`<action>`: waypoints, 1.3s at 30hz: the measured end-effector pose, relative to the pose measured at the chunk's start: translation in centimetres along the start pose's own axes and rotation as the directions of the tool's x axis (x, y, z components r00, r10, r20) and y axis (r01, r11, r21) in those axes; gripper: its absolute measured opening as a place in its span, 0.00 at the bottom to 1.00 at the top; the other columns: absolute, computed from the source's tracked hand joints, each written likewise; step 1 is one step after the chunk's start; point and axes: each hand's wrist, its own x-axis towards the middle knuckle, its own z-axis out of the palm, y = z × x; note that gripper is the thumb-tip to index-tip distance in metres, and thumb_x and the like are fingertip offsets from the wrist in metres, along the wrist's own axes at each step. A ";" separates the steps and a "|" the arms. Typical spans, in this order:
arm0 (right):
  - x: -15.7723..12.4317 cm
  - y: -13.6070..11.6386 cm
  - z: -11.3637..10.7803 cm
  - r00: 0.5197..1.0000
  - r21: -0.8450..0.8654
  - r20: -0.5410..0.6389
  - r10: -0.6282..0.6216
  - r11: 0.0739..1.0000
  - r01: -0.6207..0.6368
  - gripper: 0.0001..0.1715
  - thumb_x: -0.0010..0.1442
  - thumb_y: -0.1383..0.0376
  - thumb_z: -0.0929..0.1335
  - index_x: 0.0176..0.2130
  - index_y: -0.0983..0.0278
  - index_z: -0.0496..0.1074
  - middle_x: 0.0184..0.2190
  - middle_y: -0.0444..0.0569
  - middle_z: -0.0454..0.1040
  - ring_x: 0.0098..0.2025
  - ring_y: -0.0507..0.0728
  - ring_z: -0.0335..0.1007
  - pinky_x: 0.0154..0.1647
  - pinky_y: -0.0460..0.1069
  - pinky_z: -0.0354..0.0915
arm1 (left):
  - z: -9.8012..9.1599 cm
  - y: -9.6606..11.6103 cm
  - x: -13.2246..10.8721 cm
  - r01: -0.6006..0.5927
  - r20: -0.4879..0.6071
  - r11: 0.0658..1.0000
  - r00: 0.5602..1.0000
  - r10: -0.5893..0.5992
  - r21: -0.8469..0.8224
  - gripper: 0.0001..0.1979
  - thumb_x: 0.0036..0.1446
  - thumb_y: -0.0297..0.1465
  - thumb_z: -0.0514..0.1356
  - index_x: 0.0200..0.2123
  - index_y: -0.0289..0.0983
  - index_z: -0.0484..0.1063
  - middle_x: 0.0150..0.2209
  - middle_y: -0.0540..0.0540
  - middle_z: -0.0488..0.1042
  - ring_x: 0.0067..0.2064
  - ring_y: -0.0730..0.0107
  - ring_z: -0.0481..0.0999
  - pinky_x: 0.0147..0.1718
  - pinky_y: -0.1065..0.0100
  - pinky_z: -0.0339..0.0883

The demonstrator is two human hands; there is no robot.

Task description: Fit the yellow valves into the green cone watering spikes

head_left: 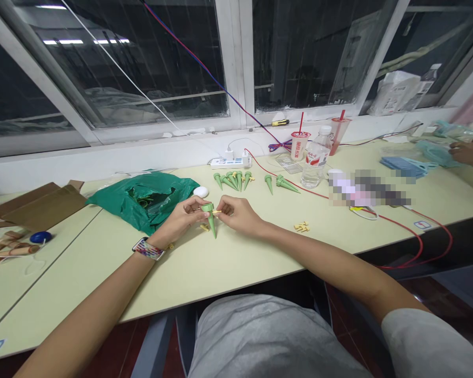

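My left hand (pixel 181 216) is closed on a green cone-shaped spike (pixel 211 219), holding it by its wide top with the tip pointing down at the pale table (pixel 228 262). My right hand (pixel 236 212) pinches a small yellow valve piece (pixel 217 211) against the side of the spike's top. Another small yellow piece (pixel 204 227) lies on the table just under my left fingers. A patterned watch band (pixel 147 248) sits on my left wrist.
Several more green spikes (pixel 236 180) lie behind my hands, and loose yellow pieces (pixel 301 227) to the right. A green plastic bag (pixel 150 197) lies at left, beside cardboard (pixel 39 205). A power strip (pixel 230 161), cups (pixel 299 145), a water bottle (pixel 315 157) and red cable (pixel 398 223) lie further back. Another person's hand (pixel 471 153) shows at far right.
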 end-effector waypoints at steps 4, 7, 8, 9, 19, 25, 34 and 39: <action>-0.1 -0.1 0.0 1.000 -0.012 0.004 0.010 1.000 -0.009 0.04 0.60 0.65 0.69 0.33 0.61 0.68 0.29 0.41 0.73 0.32 0.52 0.71 0.36 0.47 0.66 | 0.1 0.2 -0.1 -0.003 0.003 1.000 1.000 0.003 -0.004 0.20 0.48 0.35 0.77 0.41 0.36 0.76 0.33 0.48 0.76 0.32 0.71 0.75 0.33 0.68 0.75; -0.1 -0.2 0.1 1.000 -0.020 0.006 0.025 0.999 -0.025 0.04 0.60 0.65 0.69 0.34 0.61 0.68 0.29 0.41 0.73 0.32 0.52 0.70 0.36 0.47 0.66 | 0.3 0.3 -0.1 -0.012 0.001 1.000 1.000 0.012 -0.003 0.20 0.47 0.35 0.77 0.40 0.35 0.77 0.33 0.48 0.76 0.32 0.71 0.75 0.32 0.67 0.76; 0.0 -0.2 0.0 1.000 -0.019 0.008 0.027 0.999 -0.027 0.04 0.60 0.65 0.69 0.34 0.61 0.68 0.29 0.41 0.73 0.32 0.52 0.71 0.36 0.47 0.67 | 0.3 0.4 -0.1 -0.012 -0.002 1.000 1.000 0.012 -0.006 0.20 0.47 0.35 0.77 0.40 0.36 0.77 0.33 0.48 0.76 0.31 0.71 0.75 0.32 0.67 0.76; 0.1 -0.3 0.0 0.999 -0.017 0.019 0.028 0.999 -0.028 0.05 0.61 0.65 0.69 0.34 0.62 0.69 0.29 0.41 0.74 0.32 0.52 0.71 0.36 0.47 0.67 | 0.4 0.5 -0.1 -0.011 -0.006 1.000 1.000 0.011 -0.012 0.19 0.46 0.35 0.77 0.40 0.36 0.77 0.33 0.48 0.76 0.31 0.71 0.75 0.32 0.67 0.76; -2.4 -4.9 -12.3 0.937 -0.505 0.144 0.320 0.838 -0.208 0.10 0.62 0.66 0.70 0.45 0.62 0.76 0.40 0.51 0.80 0.40 0.57 0.77 0.41 0.50 0.68 | 0.3 0.6 -0.1 -0.020 -0.065 0.993 0.998 0.012 -0.113 0.19 0.45 0.33 0.78 0.39 0.37 0.78 0.33 0.48 0.75 0.33 0.72 0.74 0.33 0.70 0.76; -7.9 -4.8 -20.6 0.822 -0.758 0.068 0.565 0.565 -0.325 0.13 0.54 0.69 0.70 0.40 0.61 0.81 0.35 0.52 0.81 0.33 0.58 0.75 0.33 0.50 0.64 | 0.4 0.7 -0.1 -0.005 -0.070 0.994 0.998 -0.002 -0.112 0.19 0.45 0.33 0.78 0.40 0.37 0.79 0.35 0.47 0.76 0.34 0.70 0.76 0.34 0.69 0.77; -9.9 -3.3 -20.7 0.775 -0.659 0.190 0.603 0.664 -0.355 0.12 0.53 0.68 0.69 0.38 0.60 0.80 0.36 0.49 0.81 0.37 0.59 0.77 0.38 0.50 0.67 | 0.2 0.2 -0.1 -0.001 -0.057 0.992 0.998 -0.006 -0.127 0.19 0.45 0.32 0.78 0.40 0.37 0.78 0.37 0.47 0.77 0.35 0.69 0.78 0.36 0.68 0.78; -9.7 -3.1 -20.7 0.759 -0.665 0.156 0.632 0.636 -0.392 0.08 0.53 0.67 0.68 0.35 0.61 0.78 0.34 0.50 0.81 0.37 0.59 0.76 0.36 0.50 0.67 | 0.1 0.2 -0.1 0.022 -0.061 0.988 0.998 -0.031 -0.154 0.19 0.45 0.32 0.78 0.40 0.37 0.78 0.35 0.48 0.76 0.33 0.71 0.77 0.34 0.69 0.78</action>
